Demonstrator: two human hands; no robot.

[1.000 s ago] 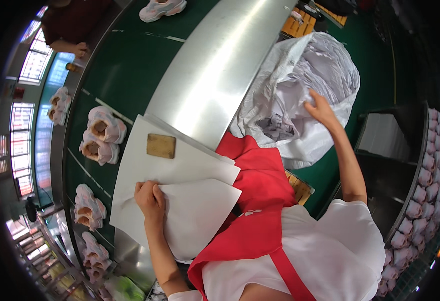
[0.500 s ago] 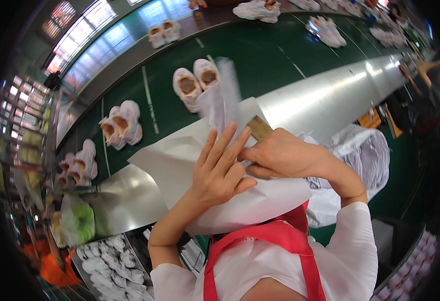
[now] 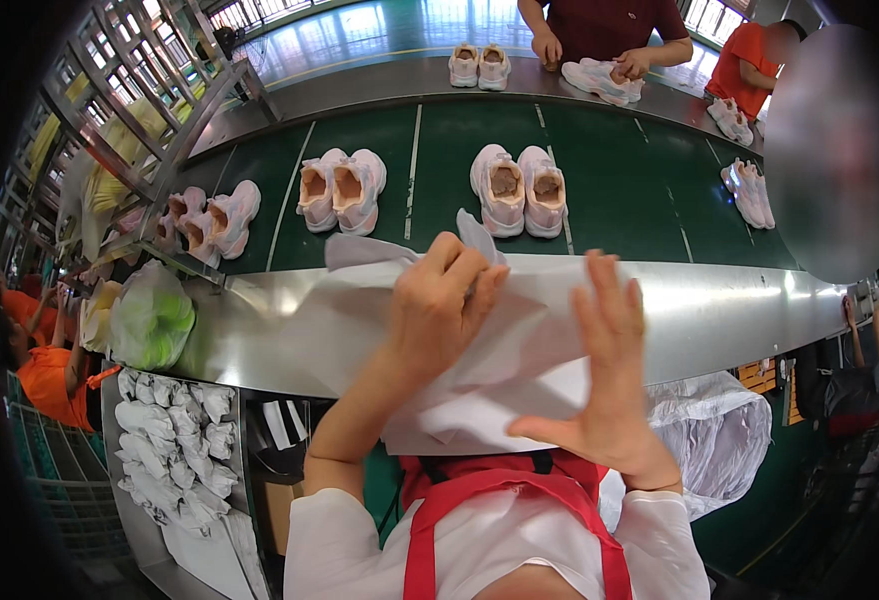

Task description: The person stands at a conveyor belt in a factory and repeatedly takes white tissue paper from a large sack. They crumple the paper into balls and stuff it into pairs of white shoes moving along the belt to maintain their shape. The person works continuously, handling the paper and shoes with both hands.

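Observation:
My left hand (image 3: pixel 444 305) is closed, its curled fingers gripping the upper part of a white paper sheet (image 3: pixel 459 425). The paper is creased, and its folds stick up beyond the knuckles. Over the right side of the sheet, my right hand (image 3: pixel 604 375) is open, with thumb and fingers spread and slightly blurred. The sheet rests across the metal ledge (image 3: pixel 704 315) and hangs toward my red apron (image 3: pixel 519 485). Just beyond it, a pair of pale pink-white sneakers (image 3: pixel 499 190) stands on the green conveyor belt (image 3: pixel 619 170).
More sneakers (image 3: pixel 341 190) stand along the belt to the left. Wrapped white paper bundles (image 3: pixel 174 450) fill a bin at lower left. A clear bag with green contents (image 3: pixel 152 318) sits on the ledge's left end. Beyond the belt, a co-worker (image 3: pixel 609 30) handles a shoe.
My left hand has gone from spread fingers to a closed grip on the paper. My right hand has opened and moved right. The view has turned, and the sheet is more folded.

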